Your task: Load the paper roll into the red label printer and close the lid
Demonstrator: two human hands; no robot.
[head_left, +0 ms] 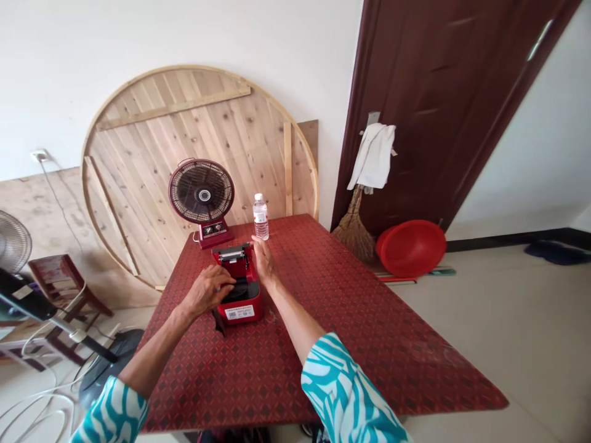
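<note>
On the red patterned table (369, 332) stands a small red machine (240, 312) with its lid raised and a white label on its front. My left hand (211, 287) reaches over its left side, fingers bent down at the dark opening; what the fingertips hold, if anything, is too small to tell. Along the machine's right side rests my right hand (265, 261), its fingers pointing up beside the raised lid. A dark strap or flap hangs at the machine's left front. Just behind my right hand is a clear water bottle (261, 223), upright.
A dark red fan (203, 195) stands at the table's back left. Behind it a round wooden board (184, 141) leans on the wall. Right of the table are a broom (354, 231) and red basins (412, 248). A chair (64, 286) and cables lie left.
</note>
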